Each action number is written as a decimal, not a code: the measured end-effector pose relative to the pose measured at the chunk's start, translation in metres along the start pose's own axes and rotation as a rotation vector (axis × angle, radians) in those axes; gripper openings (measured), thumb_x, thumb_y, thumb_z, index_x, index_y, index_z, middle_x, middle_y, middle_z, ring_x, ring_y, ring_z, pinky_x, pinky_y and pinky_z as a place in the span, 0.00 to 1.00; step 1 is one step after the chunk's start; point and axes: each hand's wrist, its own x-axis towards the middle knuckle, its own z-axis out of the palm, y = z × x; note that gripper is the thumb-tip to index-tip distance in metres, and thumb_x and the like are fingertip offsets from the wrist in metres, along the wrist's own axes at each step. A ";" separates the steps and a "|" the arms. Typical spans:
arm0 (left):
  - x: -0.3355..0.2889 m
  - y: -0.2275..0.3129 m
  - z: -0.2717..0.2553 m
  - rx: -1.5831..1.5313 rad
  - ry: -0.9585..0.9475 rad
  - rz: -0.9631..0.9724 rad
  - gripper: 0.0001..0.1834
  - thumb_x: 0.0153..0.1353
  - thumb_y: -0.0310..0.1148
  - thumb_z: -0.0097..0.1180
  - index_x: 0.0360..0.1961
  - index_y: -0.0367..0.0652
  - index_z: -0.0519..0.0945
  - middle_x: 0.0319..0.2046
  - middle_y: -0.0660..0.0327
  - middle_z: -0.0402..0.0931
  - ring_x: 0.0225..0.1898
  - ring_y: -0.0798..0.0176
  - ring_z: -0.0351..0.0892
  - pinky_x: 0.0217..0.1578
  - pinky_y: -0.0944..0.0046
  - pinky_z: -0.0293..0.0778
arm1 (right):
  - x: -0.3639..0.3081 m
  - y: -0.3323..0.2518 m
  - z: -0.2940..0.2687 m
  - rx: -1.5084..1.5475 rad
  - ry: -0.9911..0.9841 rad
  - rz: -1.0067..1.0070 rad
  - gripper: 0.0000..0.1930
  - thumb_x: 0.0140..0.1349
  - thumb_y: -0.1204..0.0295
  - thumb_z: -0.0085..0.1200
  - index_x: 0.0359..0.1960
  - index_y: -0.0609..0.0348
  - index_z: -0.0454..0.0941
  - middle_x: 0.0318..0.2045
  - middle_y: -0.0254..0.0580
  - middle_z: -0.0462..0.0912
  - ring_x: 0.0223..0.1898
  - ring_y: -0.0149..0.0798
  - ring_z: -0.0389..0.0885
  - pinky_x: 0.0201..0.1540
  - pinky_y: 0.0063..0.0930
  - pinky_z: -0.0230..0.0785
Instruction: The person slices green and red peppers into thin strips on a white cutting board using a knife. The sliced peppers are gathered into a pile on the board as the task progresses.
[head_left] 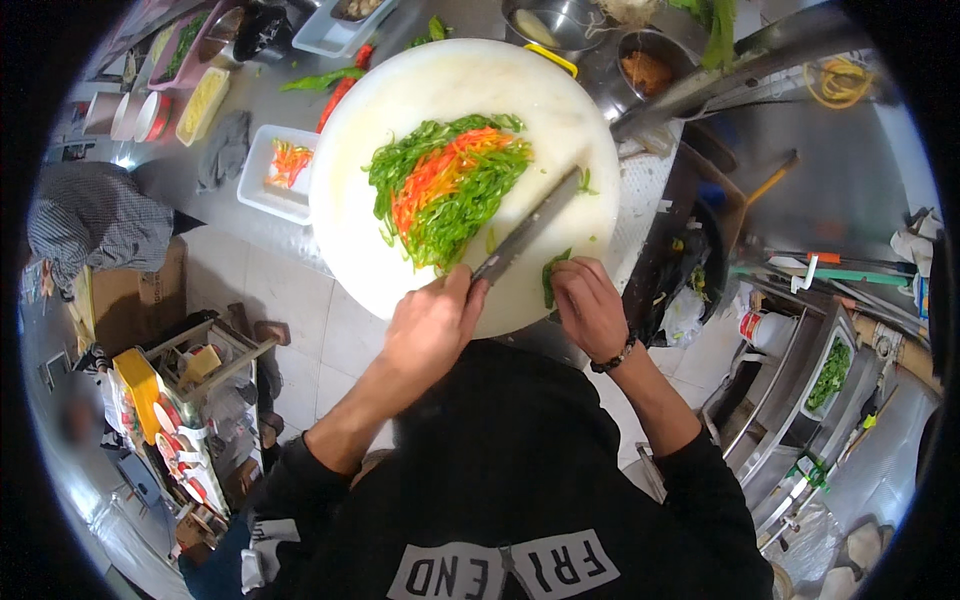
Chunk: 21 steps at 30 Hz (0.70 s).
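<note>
A round white cutting board (345, 230) lies before me, with a heap of finely sliced green pepper (465, 215) and a band of orange-red pepper strips (430, 185) across it. My left hand (430, 325) is closed around the handle of a kitchen knife (535, 222). The blade points away to the right and lies low over the board, right of the heap. At the board's near right edge, my right hand (592, 308) has its fingers curled on a piece of green pepper (555, 275). A few green bits are scattered near the blade.
Left of the board is a white tray (255, 185) with orange-red strips. Whole red and green peppers (340, 98) lie behind it. Metal bowls (550, 22) stand at the back. A dark bin (700, 245) is at right; another person (100, 215) is at far left.
</note>
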 end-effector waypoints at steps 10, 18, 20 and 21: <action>-0.017 0.020 -0.008 0.066 -0.079 0.114 0.12 0.74 0.30 0.61 0.35 0.36 0.73 0.24 0.44 0.82 0.26 0.34 0.83 0.28 0.40 0.79 | 0.008 0.005 0.005 -0.020 0.015 -0.042 0.18 0.54 0.89 0.64 0.46 0.63 0.79 0.47 0.50 0.85 0.52 0.57 0.83 0.56 0.46 0.77; 0.011 0.026 0.005 0.015 -0.064 0.134 0.11 0.73 0.30 0.61 0.36 0.36 0.74 0.22 0.43 0.81 0.25 0.33 0.83 0.27 0.39 0.79 | -0.005 0.011 0.017 -0.052 0.050 -0.024 0.19 0.52 0.88 0.64 0.46 0.64 0.79 0.49 0.51 0.84 0.54 0.58 0.81 0.58 0.45 0.78; -0.003 0.024 -0.013 0.045 -0.128 0.126 0.11 0.73 0.30 0.61 0.36 0.36 0.74 0.22 0.43 0.81 0.25 0.33 0.83 0.27 0.39 0.79 | -0.009 0.011 0.019 -0.043 0.068 -0.016 0.19 0.51 0.88 0.64 0.46 0.64 0.79 0.49 0.52 0.83 0.53 0.58 0.82 0.56 0.46 0.79; -0.005 0.023 -0.006 0.036 -0.092 0.145 0.11 0.73 0.31 0.61 0.36 0.36 0.74 0.22 0.43 0.81 0.25 0.33 0.83 0.27 0.39 0.79 | -0.009 0.012 0.019 -0.042 0.077 -0.016 0.19 0.51 0.88 0.64 0.45 0.64 0.79 0.49 0.53 0.83 0.53 0.58 0.82 0.56 0.46 0.79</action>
